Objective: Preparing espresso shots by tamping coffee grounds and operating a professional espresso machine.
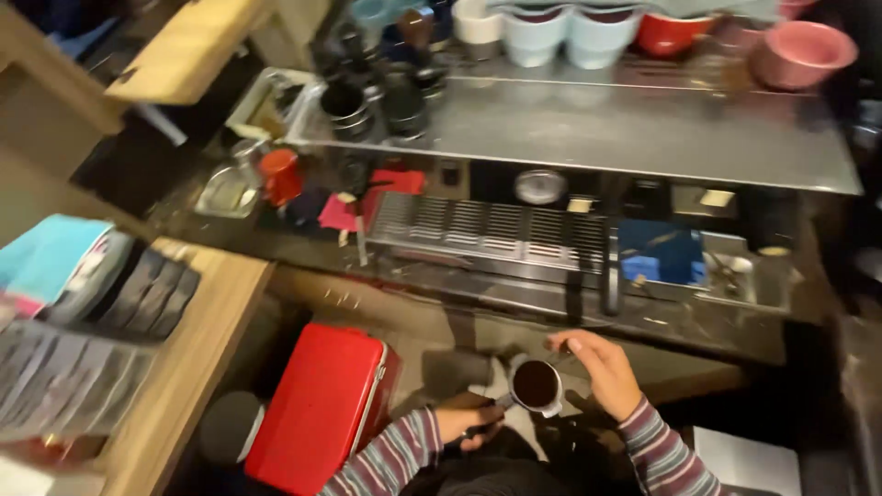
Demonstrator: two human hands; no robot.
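My left hand [469, 424] grips the dark handle of a portafilter [537, 385] whose round metal basket holds dark ground coffee. My right hand [597, 367] hovers just right of the basket, fingers curled and touching its rim, with nothing visibly held in it. Both sleeves are striped. The portafilter is held low, in front of the espresso machine's metal drip tray grate [487, 230].
The machine's steel top [643, 129] carries white, red and pink cups [560, 37] and dark cups. A blue cloth [661, 253] lies at the right of the tray. A red box [317, 404] stands on the floor to the left, beside a wooden counter [184, 367] with stacked items.
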